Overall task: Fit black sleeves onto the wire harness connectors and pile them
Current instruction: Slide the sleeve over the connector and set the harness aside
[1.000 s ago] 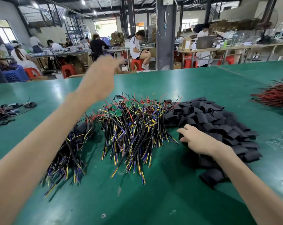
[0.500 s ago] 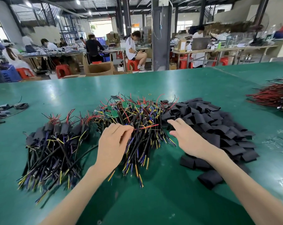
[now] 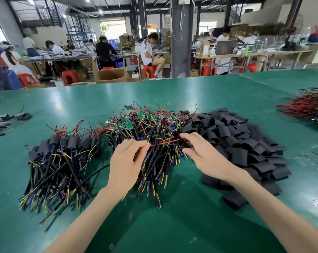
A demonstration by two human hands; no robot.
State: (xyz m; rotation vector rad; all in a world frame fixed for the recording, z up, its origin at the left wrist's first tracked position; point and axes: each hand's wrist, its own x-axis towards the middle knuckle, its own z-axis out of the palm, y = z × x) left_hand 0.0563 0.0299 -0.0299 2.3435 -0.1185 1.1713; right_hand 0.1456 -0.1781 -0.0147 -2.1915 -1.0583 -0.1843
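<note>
Three heaps lie on the green table (image 3: 172, 225). At the left is a pile of harnesses fitted with black sleeves (image 3: 63, 152). In the middle lies a pile of bare wire harnesses (image 3: 151, 128) with small green boards. A heap of loose black sleeves (image 3: 242, 139) lies at the right. My left hand (image 3: 125, 161) pinches one harness by its thin red wire (image 3: 163, 142), above the middle pile. My right hand (image 3: 200, 152) holds a black sleeve (image 3: 182, 142) between thumb and forefinger at the tip of that red wire.
A bundle of red and black wires (image 3: 307, 106) lies at the far right of the table. Dark cables and small parts (image 3: 7, 119) sit at the left edge. Beyond the table's far edge, several people work at benches with red stools and cardboard boxes.
My left hand came down from the raised reach over the left pile and pinched a harness. My right hand lifted off the sleeve heap with a sleeve and met the red wire.
</note>
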